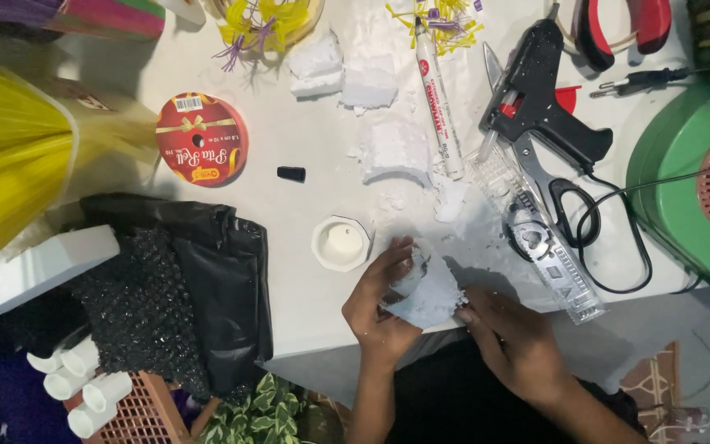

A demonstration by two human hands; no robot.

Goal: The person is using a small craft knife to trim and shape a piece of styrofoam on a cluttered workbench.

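White foam block [433,298] sits at the worktop [306,271] edge, left hand [378,306] and right hand [509,337] each with grip closed on it.

I see a white foam block [431,294], a black glue gun [540,99], a red ribbon spool [201,138] with a gold bow, and yellow bristles [6,156].
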